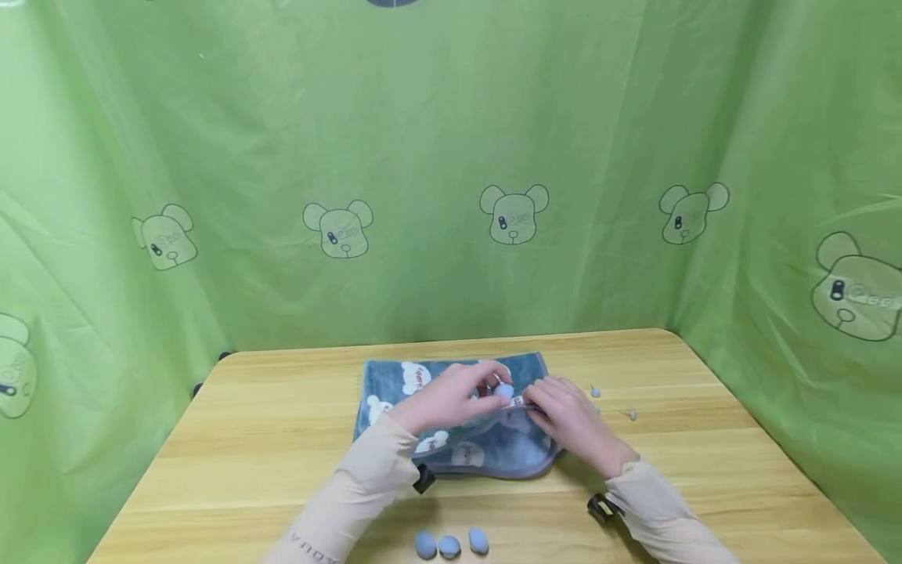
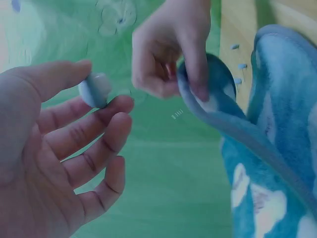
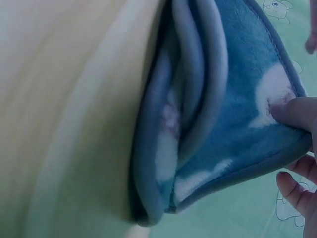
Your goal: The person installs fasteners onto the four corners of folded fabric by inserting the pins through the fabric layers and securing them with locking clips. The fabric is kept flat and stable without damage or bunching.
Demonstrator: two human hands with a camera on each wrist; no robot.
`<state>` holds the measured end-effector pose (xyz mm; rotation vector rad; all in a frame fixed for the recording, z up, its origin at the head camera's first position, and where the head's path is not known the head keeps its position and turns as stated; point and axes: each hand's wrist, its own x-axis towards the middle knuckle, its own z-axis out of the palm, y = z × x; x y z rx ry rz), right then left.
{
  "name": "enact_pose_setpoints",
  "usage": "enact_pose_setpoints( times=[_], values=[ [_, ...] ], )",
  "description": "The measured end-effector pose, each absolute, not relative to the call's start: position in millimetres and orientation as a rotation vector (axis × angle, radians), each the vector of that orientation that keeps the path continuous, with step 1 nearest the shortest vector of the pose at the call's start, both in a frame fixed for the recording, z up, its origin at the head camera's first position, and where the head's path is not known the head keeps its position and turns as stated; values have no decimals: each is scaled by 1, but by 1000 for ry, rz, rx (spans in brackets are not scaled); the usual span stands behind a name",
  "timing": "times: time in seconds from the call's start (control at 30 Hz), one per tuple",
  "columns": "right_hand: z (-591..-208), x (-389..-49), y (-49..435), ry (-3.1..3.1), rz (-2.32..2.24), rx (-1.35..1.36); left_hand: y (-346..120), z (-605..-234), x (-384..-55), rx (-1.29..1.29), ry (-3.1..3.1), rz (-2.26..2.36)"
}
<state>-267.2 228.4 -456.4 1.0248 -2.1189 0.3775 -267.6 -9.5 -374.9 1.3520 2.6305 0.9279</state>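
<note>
A teal fleece blanket [image 1: 384, 376] with white bear prints and a grey-blue edging lies folded on the table. My left hand [image 1: 451, 398] is over it, pinching a small pale-blue rounded cap [image 2: 94, 90] between thumb and fingertips; the other fingers are loosely bent. Close beside it, my right hand [image 1: 572, 415] grips a lifted corner of the blanket between thumb and fingers. In the right wrist view the thumb presses on a white print [image 3: 272, 94] near the edging. The left wrist view shows the cap apart from the held blanket edge [image 2: 213, 119].
Three blue rounded caps [image 1: 449, 547] lie in a row at the table's near edge. To the right of the blanket are several small blue-headed pins [image 1: 632, 415] with thin spikes. Green curtains [image 1: 423, 290] with bear drawings surround the wooden table [image 1: 282, 407].
</note>
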Motion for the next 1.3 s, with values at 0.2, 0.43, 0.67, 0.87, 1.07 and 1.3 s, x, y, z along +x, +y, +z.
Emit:
enact_pose_setpoints(
  times=[0.2, 0.43, 0.67, 0.87, 1.07, 1.3],
  values=[
    [-451, -267, 231, -2117, 341, 1048, -2, -397, -292, 1092, 2574, 1256],
    [-448, -266, 234, -2119, 309, 1060, 12, -421, -305, 958, 2404, 1591],
    [-446, -266, 234, -2109, 303, 1061, 22, -435, -310, 837, 2220, 1808],
    [-446, -265, 233, -2108, 308, 1067, 27, -440, -310, 838, 2189, 1809],
    [-446, -264, 232, -2126, 308, 1078, 29, -444, -309, 831, 2193, 1791],
    [-447, -265, 232, -2143, 312, 1076, 29, -444, -308, 820, 2211, 1766]
  ],
)
